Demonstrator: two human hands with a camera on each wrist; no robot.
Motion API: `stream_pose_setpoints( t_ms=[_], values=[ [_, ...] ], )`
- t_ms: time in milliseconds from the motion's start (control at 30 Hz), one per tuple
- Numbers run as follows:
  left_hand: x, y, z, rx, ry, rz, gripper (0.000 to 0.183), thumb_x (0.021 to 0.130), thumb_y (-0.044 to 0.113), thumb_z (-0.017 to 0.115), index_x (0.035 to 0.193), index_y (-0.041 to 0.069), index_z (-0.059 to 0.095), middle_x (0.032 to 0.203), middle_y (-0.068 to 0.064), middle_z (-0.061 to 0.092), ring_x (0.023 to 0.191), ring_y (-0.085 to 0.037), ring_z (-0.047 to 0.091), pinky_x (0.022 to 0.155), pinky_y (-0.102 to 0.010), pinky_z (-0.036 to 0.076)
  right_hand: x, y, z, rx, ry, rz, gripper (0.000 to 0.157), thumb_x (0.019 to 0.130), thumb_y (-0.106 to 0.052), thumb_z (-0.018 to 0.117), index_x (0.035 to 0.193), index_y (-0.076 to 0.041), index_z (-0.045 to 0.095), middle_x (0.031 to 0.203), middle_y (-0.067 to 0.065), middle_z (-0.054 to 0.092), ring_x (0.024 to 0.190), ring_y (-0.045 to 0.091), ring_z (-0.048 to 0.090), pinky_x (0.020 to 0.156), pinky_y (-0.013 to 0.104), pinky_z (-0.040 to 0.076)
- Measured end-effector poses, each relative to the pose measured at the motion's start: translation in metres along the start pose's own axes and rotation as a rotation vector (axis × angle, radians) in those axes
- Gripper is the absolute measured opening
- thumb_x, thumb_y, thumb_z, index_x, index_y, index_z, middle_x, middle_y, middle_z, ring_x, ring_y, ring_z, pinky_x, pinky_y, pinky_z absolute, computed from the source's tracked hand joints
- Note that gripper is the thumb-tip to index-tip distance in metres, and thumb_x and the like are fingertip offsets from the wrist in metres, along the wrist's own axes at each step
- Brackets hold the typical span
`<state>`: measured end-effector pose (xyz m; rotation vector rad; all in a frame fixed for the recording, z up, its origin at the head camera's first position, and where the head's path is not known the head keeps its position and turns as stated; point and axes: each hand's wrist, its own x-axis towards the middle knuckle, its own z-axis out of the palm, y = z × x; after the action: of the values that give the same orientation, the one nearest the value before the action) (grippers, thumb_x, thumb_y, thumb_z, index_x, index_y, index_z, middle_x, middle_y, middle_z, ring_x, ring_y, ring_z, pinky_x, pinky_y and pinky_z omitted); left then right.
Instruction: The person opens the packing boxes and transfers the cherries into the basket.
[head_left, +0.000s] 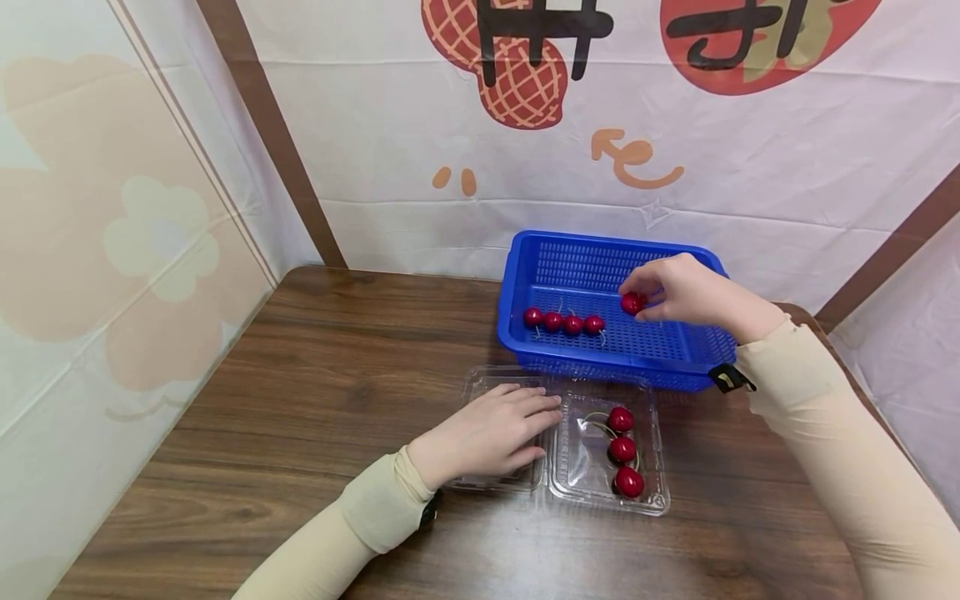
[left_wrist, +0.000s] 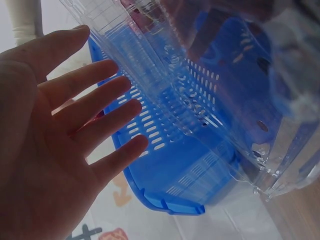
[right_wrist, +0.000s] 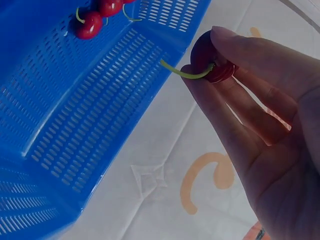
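Between thumb and fingers, my right hand (head_left: 678, 292) pinches a red cherry (right_wrist: 212, 57) with a green stem, over the right part of the blue basket (head_left: 611, 360). Several cherries (head_left: 573, 324) lie in a row in the basket's left part. My left hand (head_left: 491, 429), fingers straight and spread, rests over the left half of the open clear plastic clamshell box (head_left: 652, 500), partly hiding it. In the box's right half, three cherries (head_left: 622, 450) with stems form a column along its right side. The left wrist view has the hand's palm (left_wrist: 55, 165) beside the clear plastic.
The box stands just in front of the basket on a brown wooden table (head_left: 315, 375). Behind the basket hangs a white printed cloth (head_left: 405, 225), close to the table's back edge. Another cloth wall (head_left: 112, 275) runs along the left side.
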<state>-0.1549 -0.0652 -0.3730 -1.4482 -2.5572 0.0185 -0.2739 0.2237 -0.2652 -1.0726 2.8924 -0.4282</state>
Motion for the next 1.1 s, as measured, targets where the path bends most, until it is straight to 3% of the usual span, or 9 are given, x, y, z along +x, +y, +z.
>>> stream_pose_setpoints(
  t_ms=[400,833,1100],
  values=[
    [0.000,0.001,-0.001,-0.001,0.002,0.004,0.048,0.091,0.039,0.057,0.133,0.015,0.056,0.138,-0.001,0.054,0.129,-0.021,0.049,0.107,-0.037,0.039,0.018,0.008,-0.003,0.007,-0.052,0.001,0.031,0.073,-0.006,0.080,0.102,-0.005,0.070,0.097,0.011,0.071,0.088,0.025,0.068,0.078,0.042,0.056],
    [0.000,0.001,-0.001,0.012,-0.002,0.003,0.048,0.092,0.040,0.057,0.133,0.015,0.055,0.138,-0.001,0.054,0.129,-0.021,0.049,0.107,-0.037,0.038,0.038,0.027,0.011,0.036,-0.136,0.087,0.029,0.076,-0.004,0.077,0.104,-0.004,0.069,0.098,0.012,0.071,0.089,0.025,0.067,0.080,0.043,0.056],
    [0.000,0.001,-0.001,0.002,0.009,0.009,0.048,0.091,0.039,0.057,0.133,0.014,0.056,0.138,-0.001,0.054,0.129,-0.021,0.049,0.107,-0.038,0.039,0.045,0.033,0.015,0.024,-0.141,0.112,0.029,0.074,-0.003,0.077,0.101,-0.005,0.069,0.093,0.010,0.071,0.084,0.022,0.065,0.077,0.041,0.056]
  ],
)
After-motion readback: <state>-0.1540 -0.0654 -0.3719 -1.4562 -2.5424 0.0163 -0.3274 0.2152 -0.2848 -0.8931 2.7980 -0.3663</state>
